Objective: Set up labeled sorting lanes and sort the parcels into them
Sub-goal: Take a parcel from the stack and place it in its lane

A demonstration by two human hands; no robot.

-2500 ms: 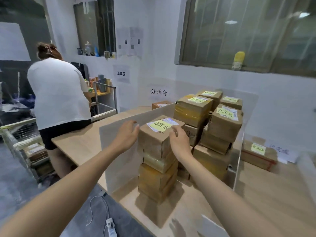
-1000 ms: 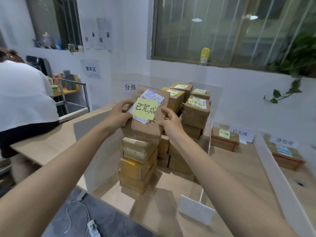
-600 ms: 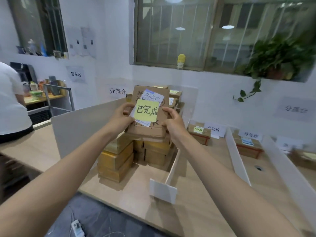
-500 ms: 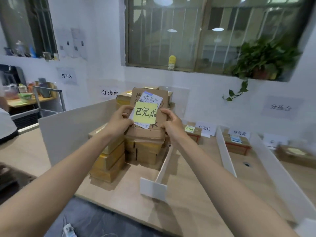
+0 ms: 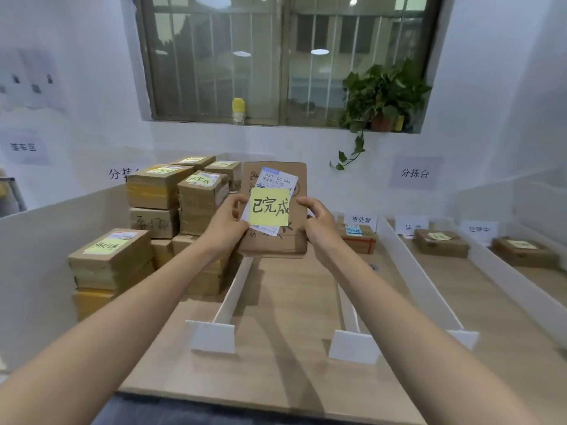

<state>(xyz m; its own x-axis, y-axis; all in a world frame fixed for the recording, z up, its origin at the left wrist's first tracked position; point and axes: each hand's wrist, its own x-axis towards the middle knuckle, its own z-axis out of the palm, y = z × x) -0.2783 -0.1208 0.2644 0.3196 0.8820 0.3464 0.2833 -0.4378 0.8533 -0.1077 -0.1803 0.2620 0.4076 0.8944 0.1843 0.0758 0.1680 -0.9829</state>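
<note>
I hold a brown cardboard parcel (image 5: 277,240) tilted up towards me, above the lane just right of the parcel pile. A yellow sticky note (image 5: 269,207) with handwriting covers part of its white shipping label. My left hand (image 5: 225,225) grips its left edge and my right hand (image 5: 319,225) grips its right edge. To the left stands the pile of taped parcels (image 5: 159,216), several with yellow notes on top. White dividers (image 5: 233,292) split the wooden table into lanes with label cards (image 5: 360,219) at the far end.
Single parcels lie at the far ends of three lanes on the right (image 5: 357,237) (image 5: 441,242) (image 5: 523,253). A tall white panel (image 5: 40,256) walls the pile's left side. A potted plant (image 5: 383,96) sits on the window sill. Bare wood (image 5: 291,326) lies in the lane below my hands.
I lifted the top parcel off the front stack, tilted its face towards me and carried it right. My view turned right, so the person at the left is out of sight.
</note>
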